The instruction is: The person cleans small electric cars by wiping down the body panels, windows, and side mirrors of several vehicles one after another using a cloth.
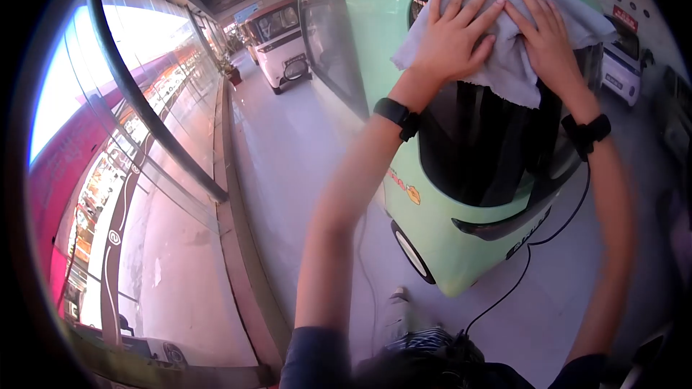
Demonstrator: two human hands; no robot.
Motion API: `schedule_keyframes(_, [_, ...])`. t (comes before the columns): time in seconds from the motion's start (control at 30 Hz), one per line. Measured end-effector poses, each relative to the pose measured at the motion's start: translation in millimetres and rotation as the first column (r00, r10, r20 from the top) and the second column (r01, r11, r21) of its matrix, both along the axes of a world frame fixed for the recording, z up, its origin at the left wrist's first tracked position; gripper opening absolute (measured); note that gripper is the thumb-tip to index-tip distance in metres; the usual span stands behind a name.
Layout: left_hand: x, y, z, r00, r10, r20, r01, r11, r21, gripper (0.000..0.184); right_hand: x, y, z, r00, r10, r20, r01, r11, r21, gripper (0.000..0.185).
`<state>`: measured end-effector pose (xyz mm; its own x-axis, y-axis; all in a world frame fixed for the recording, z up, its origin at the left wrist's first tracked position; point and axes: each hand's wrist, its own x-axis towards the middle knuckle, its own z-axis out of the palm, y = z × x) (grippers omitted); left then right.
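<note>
A light grey cloth lies spread over the top of a mint-green small car, draped down onto its dark windscreen. My left hand rests flat on the left part of the cloth, fingers spread. Beside it, my right hand also lies flat on the cloth with its fingers stretched out. Both hands press from above rather than grasp. Each wrist wears a black band, and a black cable runs down from the right one.
Left of me runs a glass wall with a low ledge. A white and brown small vehicle stands behind on the grey floor. Another white vehicle is at the right. A potted plant stands by the glass.
</note>
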<state>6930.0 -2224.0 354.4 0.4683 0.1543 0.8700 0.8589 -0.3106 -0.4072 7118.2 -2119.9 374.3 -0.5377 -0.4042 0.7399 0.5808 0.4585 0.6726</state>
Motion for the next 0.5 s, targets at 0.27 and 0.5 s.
schedule_keyframes(0.27, [4,45,15,0.990,-0.113,0.090,0.101,0.987,0.124,0.058,-21,-6,4,0.924,0.358,-0.133,-0.381,0.834,-0.398,0.057])
schedule_keyframes(0.5, [9,38,15,0.993,-0.087,0.079,0.077,0.989,0.125,0.059,-23,2,-2,0.932,0.324,-0.160,-0.360,0.875,-0.324,0.067])
